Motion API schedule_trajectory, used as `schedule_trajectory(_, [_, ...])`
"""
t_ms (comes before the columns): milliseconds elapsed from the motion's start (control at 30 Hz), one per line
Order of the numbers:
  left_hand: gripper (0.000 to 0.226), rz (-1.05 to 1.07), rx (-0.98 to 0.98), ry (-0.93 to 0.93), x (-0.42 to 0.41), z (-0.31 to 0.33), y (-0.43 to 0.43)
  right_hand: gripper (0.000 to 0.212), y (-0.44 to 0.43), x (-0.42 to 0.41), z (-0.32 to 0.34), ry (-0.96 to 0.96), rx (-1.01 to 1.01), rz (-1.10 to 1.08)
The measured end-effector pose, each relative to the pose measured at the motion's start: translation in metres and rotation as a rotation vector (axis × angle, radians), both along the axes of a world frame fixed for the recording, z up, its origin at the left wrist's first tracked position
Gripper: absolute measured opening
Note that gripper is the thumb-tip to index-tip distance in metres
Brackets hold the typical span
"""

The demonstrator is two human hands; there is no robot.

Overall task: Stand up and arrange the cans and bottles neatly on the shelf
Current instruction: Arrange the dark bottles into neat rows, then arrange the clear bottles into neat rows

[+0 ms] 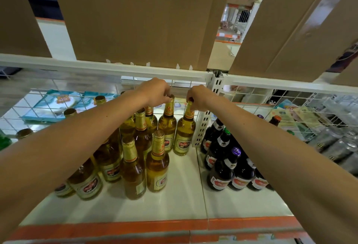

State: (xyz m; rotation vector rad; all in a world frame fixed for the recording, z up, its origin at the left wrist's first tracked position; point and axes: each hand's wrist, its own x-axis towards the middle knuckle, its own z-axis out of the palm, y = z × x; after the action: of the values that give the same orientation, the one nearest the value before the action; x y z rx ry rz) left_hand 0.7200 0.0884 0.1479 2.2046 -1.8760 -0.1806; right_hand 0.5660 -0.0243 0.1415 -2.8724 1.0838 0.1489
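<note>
here, the left back bottle [167,125] and the right back bottle [184,135] stand upright, side by side, deep on the white shelf [184,201] near the wire mesh [38,108]. the left hand [157,93] pinches the first one's cap; the right hand [197,98] curls round the other's neck. more golden bottles [157,168] crowd nearer, dark bottles [222,168] stand to the right.

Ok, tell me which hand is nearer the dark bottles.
Right. The right hand grips the top of a gold bottle just across the post from the dark bottles; the left hand grips the next gold bottle, farther left.
</note>
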Motion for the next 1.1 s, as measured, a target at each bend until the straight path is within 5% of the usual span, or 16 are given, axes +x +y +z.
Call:
schedule_trajectory(567, [0.03,0.011,-0.075,0.061,-0.008,-0.001,0.035,0.039,-0.006,0.001,-0.013,-0.116,0.023,-0.035])
schedule_trajectory(800, [0.035,-0.064,0.155,0.086,-0.045,0.006,0.071,0.033,0.001,-0.012,-0.023,-0.205,0.075,-0.095])
schedule_trajectory(900, [0.044,-0.066,0.348,-0.063,-0.059,0.005,0.079,0.016,0.015,-0.027,-0.025,-0.256,0.106,-0.216])
schedule_trajectory(1033, [0.05,0.02,0.36,-0.4,-0.071,-0.003,0.083,0.028,0.025,-0.049,-0.031,-0.199,0.256,-0.277])
schedule_trajectory(1100, [0.049,0.024,0.326,-0.42,-0.073,-0.004,0.083,0.033,0.026,-0.057,-0.033,-0.174,0.289,-0.278])
